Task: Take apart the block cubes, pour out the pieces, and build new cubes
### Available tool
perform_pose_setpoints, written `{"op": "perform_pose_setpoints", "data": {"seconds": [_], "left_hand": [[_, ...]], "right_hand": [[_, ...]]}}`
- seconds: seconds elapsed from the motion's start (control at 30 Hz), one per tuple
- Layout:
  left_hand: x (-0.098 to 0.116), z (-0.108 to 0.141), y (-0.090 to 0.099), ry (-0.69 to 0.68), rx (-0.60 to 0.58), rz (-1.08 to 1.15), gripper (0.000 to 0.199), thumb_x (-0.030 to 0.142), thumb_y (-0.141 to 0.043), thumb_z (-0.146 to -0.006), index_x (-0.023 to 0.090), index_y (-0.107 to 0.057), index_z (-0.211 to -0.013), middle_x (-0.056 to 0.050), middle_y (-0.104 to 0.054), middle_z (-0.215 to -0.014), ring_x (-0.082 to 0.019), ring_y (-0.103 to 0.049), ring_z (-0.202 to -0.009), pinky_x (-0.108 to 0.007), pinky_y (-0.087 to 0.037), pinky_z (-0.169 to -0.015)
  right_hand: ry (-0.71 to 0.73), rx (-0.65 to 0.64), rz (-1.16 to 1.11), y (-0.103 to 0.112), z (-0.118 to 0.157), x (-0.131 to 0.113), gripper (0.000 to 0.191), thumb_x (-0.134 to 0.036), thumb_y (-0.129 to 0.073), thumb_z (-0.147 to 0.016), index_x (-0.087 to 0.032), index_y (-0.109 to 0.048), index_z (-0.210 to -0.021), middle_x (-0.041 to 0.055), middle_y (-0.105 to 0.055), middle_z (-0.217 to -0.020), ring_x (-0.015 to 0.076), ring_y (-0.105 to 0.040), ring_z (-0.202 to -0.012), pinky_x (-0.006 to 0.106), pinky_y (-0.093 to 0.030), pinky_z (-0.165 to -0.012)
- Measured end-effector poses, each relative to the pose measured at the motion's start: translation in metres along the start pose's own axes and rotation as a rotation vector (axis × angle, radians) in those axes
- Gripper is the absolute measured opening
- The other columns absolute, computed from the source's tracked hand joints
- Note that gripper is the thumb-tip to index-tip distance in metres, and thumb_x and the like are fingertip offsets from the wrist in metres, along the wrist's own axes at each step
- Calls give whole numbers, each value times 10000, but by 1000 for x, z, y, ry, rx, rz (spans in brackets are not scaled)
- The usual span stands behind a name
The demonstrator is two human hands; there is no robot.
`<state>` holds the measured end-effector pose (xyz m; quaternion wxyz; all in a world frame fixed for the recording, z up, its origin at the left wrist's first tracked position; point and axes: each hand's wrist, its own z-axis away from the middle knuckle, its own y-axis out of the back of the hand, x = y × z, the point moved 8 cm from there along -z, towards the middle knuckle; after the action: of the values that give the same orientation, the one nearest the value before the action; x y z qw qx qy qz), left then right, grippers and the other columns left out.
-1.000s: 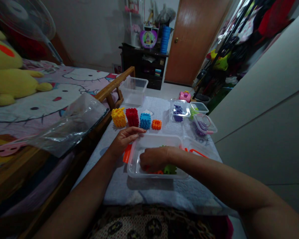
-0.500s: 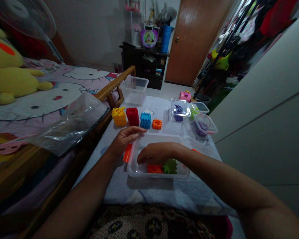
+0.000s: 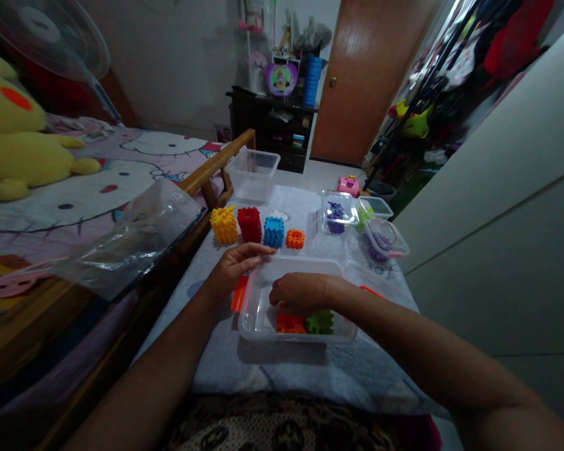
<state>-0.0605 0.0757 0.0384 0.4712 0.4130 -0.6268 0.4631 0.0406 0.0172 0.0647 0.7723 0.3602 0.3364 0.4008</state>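
head view: a yellow block stack [image 3: 224, 227] stands far left. my left hand [image 3: 235, 264], fingers loosely stretched, touches the clear box [image 3: 262, 334] at its far left corner. inside, my right hand [image 3: 301, 293] curls down by jagged orange pieces [image 3: 289, 322]; i can't tell its grip. a green piece [image 3: 320, 322] lies just right of them.

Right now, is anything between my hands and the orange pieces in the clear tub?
Nothing visible blocks the right hand, inside the clear tub right by the orange pieces. The left hand is at the far left corner, so the tub's wall appears to stand between it and them.
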Motion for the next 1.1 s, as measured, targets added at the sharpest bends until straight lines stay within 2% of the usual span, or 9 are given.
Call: {"op": "perform_pose_setpoints", "data": {"seconds": [0.17, 0.23, 0.3, 0.37, 0.53, 0.63, 0.83, 0.97, 1.1], "left_hand": [[-1, 0, -1, 10, -11, 20, 212, 310, -758, -751, 209, -788, -935, -73, -765, -1049, -230, -677, -976, -336, -497, -905], [-2, 1, 0, 9, -6, 19, 202, 306, -755, -759, 214, -787, -937, -68, -765, -1051, -224, -677, -975, -332, -499, -902], [-4, 1, 1, 14, 5, 18, 192, 295, -743, -777, 222, -784, -950, -62, -764, -1060, -210, -679, -958, -325, -502, -895], [-6, 1, 1, 13, -2, 28, 191, 294, -739, -783, 226, -781, -956, -61, -763, -1066, -207, -679, -961, -326, -504, -901], [-6, -1, 3, -4, -18, 19, 201, 316, -748, -772, 220, -786, -945, -67, -762, -1076, -227, -667, -1041, -343, -489, -956], [-7, -1, 2, 7, -20, 38, 208, 311, -752, -764, 218, -785, -947, -70, -764, -1072, -230, -672, -1031, -346, -492, -944], [-6, -1, 1, 1, -25, 56, 204, 298, -746, -774, 212, -785, -955, -77, -762, -1069, -230, -672, -1024, -338, -492, -929], [-7, -2, 2, 0, -27, 38, 210, 300, -742, -768, 212, -784, -955, -78, -763, -1059, -234, -672, -1007, -348, -496, -920], [-6, -1, 1, 1, -29, 18, 208, 301, -727, -785, 216, -780, -967, -74, -755, -1090, -229, -662, -1029, -345, -488, -935]], "right_hand": [[10, 194, -139, 56, 34, 21, 214, -140, -546, -897, -133, -719, -1022, 75, -739, -993, 142, -632, -829, 266, -435, -752], [-58, 360, -186, 82, 44, 49, 212, -147, -543, -900, -144, -705, -1038, 53, -734, -995, 130, -633, -836, 250, -431, -757], [-254, 486, -168, 94, 46, 90, 223, -152, -555, -890, -135, -693, -1065, 54, -734, -966, 139, -639, -820, 251, -433, -748], [-439, 501, -78, 89, 37, 128, 274, -146, -579, -875, -104, -676, -1128, 102, -728, -1039, 176, -655, -895, 268, -447, -782], [-498, 375, 3, 47, -8, 175, 608, -280, -763, -781, -67, -566, -1315, 202, -618, -1308, 265, -599, -1174, 303, -446, -941], [-488, 343, 3, 29, -23, 186, 714, -352, -830, -704, -58, -568, -1299, 221, -618, -1288, 289, -601, -1171, 307, -454, -930], [-471, 340, -5, 16, -35, 190, 595, -329, -822, -684, -61, -629, -1180, 212, -648, -1209, 268, -645, -1059, 272, -456, -850], [-495, 372, -25, 27, -23, 189, 558, -338, -806, -701, -66, -640, -1159, 196, -673, -1160, 258, -649, -1020, 269, -456, -821], [-509, 459, -53, 59, 20, 177, 511, -343, -720, -786, -76, -616, -1209, 175, -666, -1178, 246, -629, -1024, 287, -453, -839]]}}
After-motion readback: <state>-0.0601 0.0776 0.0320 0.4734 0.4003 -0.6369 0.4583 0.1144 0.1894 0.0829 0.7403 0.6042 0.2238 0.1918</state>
